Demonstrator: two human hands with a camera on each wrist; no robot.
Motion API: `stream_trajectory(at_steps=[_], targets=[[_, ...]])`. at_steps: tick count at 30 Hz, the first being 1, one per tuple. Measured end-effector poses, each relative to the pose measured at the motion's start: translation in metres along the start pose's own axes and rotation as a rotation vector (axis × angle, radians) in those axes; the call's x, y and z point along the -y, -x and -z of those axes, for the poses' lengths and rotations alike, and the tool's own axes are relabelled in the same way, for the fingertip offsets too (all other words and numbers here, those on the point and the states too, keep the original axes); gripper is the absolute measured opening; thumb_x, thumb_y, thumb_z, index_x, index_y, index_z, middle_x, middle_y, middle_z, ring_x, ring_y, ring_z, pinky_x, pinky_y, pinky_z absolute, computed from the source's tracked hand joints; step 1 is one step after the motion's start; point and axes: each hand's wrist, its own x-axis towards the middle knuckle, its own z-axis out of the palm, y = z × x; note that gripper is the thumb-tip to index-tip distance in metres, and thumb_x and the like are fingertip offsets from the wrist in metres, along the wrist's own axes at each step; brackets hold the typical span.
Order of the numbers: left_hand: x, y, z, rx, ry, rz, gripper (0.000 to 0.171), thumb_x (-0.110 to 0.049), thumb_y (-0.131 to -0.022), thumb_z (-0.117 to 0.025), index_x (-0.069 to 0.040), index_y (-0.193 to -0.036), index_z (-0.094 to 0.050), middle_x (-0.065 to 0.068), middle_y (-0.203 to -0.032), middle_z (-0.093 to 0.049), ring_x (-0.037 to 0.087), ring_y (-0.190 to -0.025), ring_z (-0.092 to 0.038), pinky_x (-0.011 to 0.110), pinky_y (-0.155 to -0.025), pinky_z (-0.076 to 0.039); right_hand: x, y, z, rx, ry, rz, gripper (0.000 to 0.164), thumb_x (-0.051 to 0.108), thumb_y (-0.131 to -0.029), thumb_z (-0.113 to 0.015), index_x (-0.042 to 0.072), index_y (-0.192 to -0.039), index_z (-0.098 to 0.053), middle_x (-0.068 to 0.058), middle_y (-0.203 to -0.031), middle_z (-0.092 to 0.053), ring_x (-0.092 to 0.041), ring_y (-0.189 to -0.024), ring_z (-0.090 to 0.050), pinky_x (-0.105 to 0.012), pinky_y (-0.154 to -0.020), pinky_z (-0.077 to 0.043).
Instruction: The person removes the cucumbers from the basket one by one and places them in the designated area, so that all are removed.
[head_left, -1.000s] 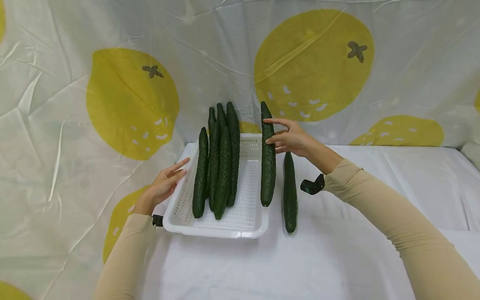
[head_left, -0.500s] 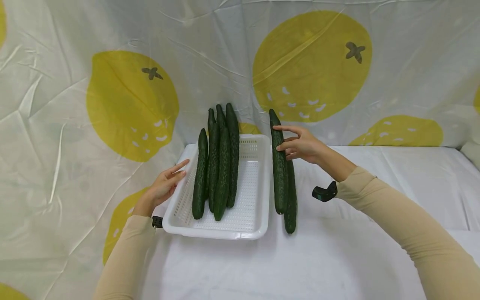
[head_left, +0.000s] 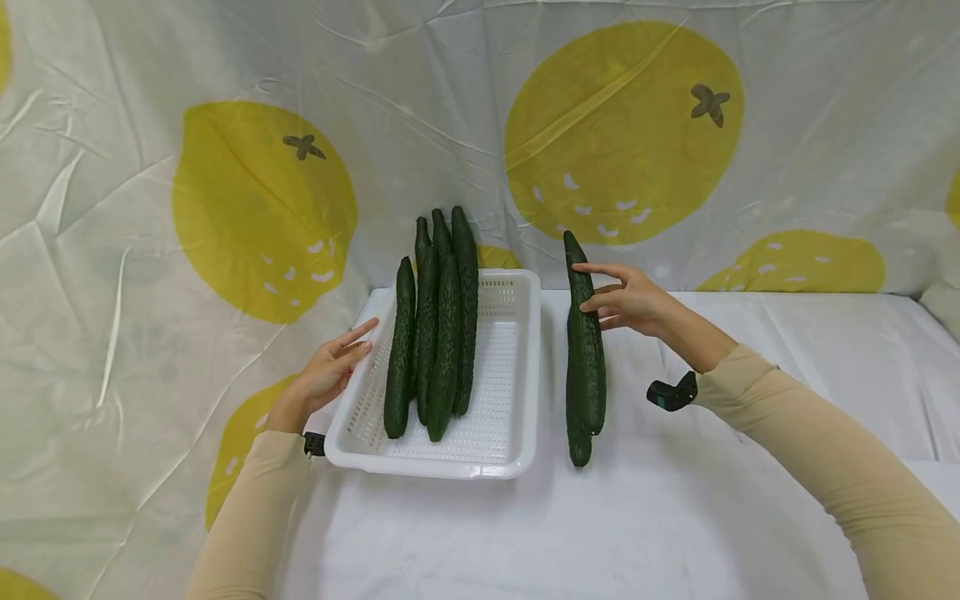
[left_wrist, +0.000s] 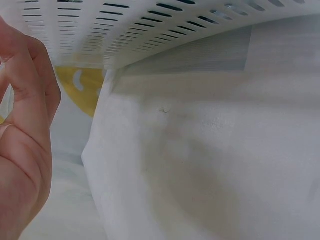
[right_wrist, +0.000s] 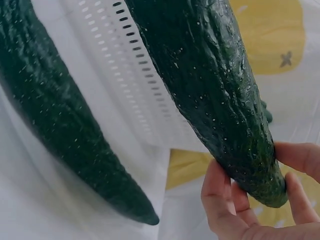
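So the right hand [head_left: 630,300] has a cucumber [head_left: 594,367] pinched between thumb and fingers up near its narrow far end, the rest of it pointing back toward the person. From the head view it overlaps a second cucumber [head_left: 580,452] lying on the white-covered counter [head_left: 525,533], but the right wrist view shows the two apart. Left hand [head_left: 328,375] is relaxed, fingers pretty much straight, right by the side of a white basket [head_left: 529,375]; can't tell if it's actually touching. Basket sits between the hands, with a bunch of cucumbers [head_left: 447,358] lined up inside toward the left hand. Lemon-print backdrop [head_left: 420,100] beyond both hands.
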Motion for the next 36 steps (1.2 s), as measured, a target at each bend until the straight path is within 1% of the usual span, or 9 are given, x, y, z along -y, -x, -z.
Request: stream_trajectory(at_steps=[2, 7, 16, 20, 25, 27, 32, 34, 36], targets=[[0.000, 0.000, 0.000, 0.001, 0.002, -0.002, 0.053, -0.009, -0.107, -0.046, -0.012, -0.158, -0.030, 0.003, -0.120, -0.063, 0.006, -0.080, -0.064, 0.017, -0.060, -0.052, -0.003, 0.001, 0.004, -0.002, 0.011, -0.004, 0.073, -0.005, -0.093, -0.064, 0.016, -0.157, -0.036, -0.029, -0.138, -0.042, -0.017, -0.069, -0.063, -0.037, -0.077, -0.056], [-0.001, 0.001, -0.001, 0.004, 0.012, -0.005, 0.053, -0.008, -0.107, -0.046, -0.011, -0.158, -0.030, 0.002, -0.118, -0.064, 0.006, -0.078, -0.064, 0.017, -0.059, -0.052, -0.010, 0.004, 0.013, -0.001, 0.023, -0.025, 0.074, -0.004, -0.094, -0.063, 0.015, -0.158, -0.031, -0.032, -0.156, -0.018, -0.017, -0.073, -0.063, -0.037, -0.080, -0.056], [-0.001, 0.001, -0.002, 0.003, 0.000, -0.011, 0.053, -0.009, -0.107, -0.046, -0.011, -0.158, -0.030, 0.002, -0.119, -0.064, 0.006, -0.078, -0.064, 0.017, -0.059, -0.052, -0.030, 0.006, 0.024, -0.016, 0.026, -0.052, 0.075, -0.005, -0.093, -0.064, 0.011, -0.158, -0.031, -0.035, -0.155, -0.018, -0.019, -0.077, -0.065, -0.038, -0.079, -0.056], [-0.002, 0.001, -0.002, 0.007, 0.004, -0.006, 0.053, -0.009, -0.107, -0.046, -0.012, -0.158, -0.030, 0.002, -0.120, -0.064, 0.007, -0.081, -0.065, 0.018, -0.061, -0.054, -0.039, 0.007, 0.027, -0.030, 0.040, -0.065, 0.075, -0.005, -0.092, -0.065, 0.011, -0.158, -0.031, -0.035, -0.150, -0.029, -0.018, -0.075, -0.064, -0.038, -0.077, -0.057], [-0.001, 0.001, -0.001, 0.018, 0.020, -0.001, 0.054, -0.008, -0.107, -0.045, -0.012, -0.158, -0.029, 0.001, -0.122, -0.063, 0.011, -0.089, -0.066, 0.023, -0.069, -0.057, -0.046, 0.007, 0.030, -0.056, 0.069, -0.075, 0.075, -0.003, -0.091, -0.067, 0.013, -0.157, -0.034, -0.029, -0.130, -0.049, -0.016, -0.070, -0.061, -0.037, -0.074, -0.057], [-0.001, 0.001, 0.000, 0.018, 0.014, -0.006, 0.053, -0.008, -0.107, -0.045, -0.012, -0.158, -0.029, 0.001, -0.120, -0.063, 0.009, -0.085, -0.066, 0.021, -0.065, -0.056, -0.049, 0.007, 0.032, -0.059, 0.078, -0.077, 0.075, -0.003, -0.091, -0.068, 0.013, -0.157, -0.034, -0.024, -0.122, -0.056, -0.017, -0.071, -0.061, -0.037, -0.073, -0.057], [0.000, 0.001, 0.000, 0.014, -0.002, -0.020, 0.053, -0.009, -0.107, -0.045, -0.012, -0.158, -0.030, 0.001, -0.117, -0.064, 0.006, -0.076, -0.063, 0.016, -0.056, -0.051, -0.058, 0.006, 0.035, -0.052, 0.081, -0.084, 0.075, -0.004, -0.092, -0.067, 0.012, -0.157, -0.033, -0.023, -0.118, -0.057, -0.020, -0.077, -0.064, -0.038, -0.074, -0.057], [0.000, 0.001, 0.000, 0.013, 0.001, -0.019, 0.053, -0.009, -0.107, -0.045, -0.012, -0.158, -0.029, 0.001, -0.117, -0.064, 0.006, -0.079, -0.064, 0.017, -0.059, -0.053, -0.061, 0.006, 0.036, -0.049, 0.080, -0.090, 0.074, -0.004, -0.092, -0.066, 0.011, -0.157, -0.033, -0.023, -0.118, -0.056, -0.021, -0.078, -0.065, -0.038, -0.075, -0.057], [0.000, 0.001, -0.001, 0.005, -0.002, -0.021, 0.053, -0.009, -0.107, -0.045, -0.011, -0.158, -0.030, 0.001, -0.117, -0.064, 0.007, -0.082, -0.065, 0.018, -0.062, -0.054, -0.064, 0.006, 0.037, -0.045, 0.078, -0.096, 0.074, -0.004, -0.092, -0.066, 0.010, -0.157, -0.032, -0.018, -0.112, -0.060, -0.021, -0.077, -0.066, -0.038, -0.074, -0.057]])
